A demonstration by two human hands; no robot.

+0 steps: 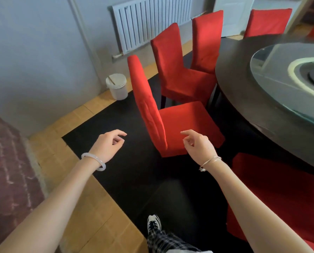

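grabbing the slipcover instead of the frame is the likeliest slip from here: the cloth on the red chair (187,121) looks loose and creased along the backrest (147,105), so fingers that close on fabric alone would probably tug the cover askew without shifting the chair. a one-sided pull is another risk. the left hand (108,145) sits wider of the back than the right hand (198,143), and an uneven grab could swing the chair into the neighbouring chair (180,77) just beyond it, or knock its seat against the dark rim of the round table (243,92). the person's shoe (153,223) is on the black floor close behind, so a chair dragged straight back could catch the foot.

both hands hold nothing; the fingers are loosely curled, each forefinger reaching out, thumb and fingers apart. the chair stands between them, its back edge-on toward the person and its seat facing the table. the left hand hovers over bare floor to the left of the backrest, apart from it. the right hand hangs over the seat's near corner, just beside the back; whether it touches the cloth i cannot tell.
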